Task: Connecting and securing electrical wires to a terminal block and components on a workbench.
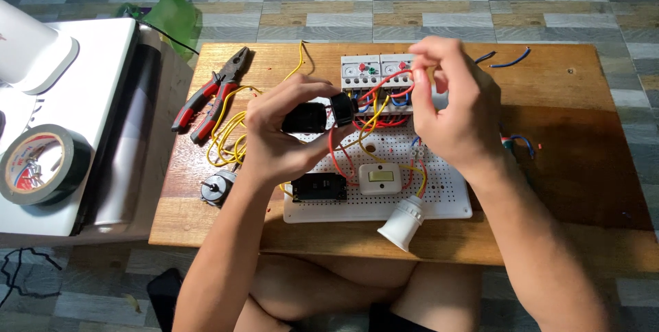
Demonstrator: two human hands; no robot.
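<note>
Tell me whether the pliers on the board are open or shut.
Open. The pliers lie flat on the wooden board, red-and-black handles spread apart with a gap between them, untouched by either hand.

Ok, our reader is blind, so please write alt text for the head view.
A person's left hand holds a black cylindrical part over a white perforated board wired with red and yellow wires, while the right hand pinches a red wire. Red-handled pliers lie on the wooden table.

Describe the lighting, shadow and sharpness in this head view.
Head view: daylight brightens the left of the wooden board, while a dark shadow covers its right half; the white box is nearly overexposed; the right hand looks slightly soft; the pliers stay sharp.
</note>
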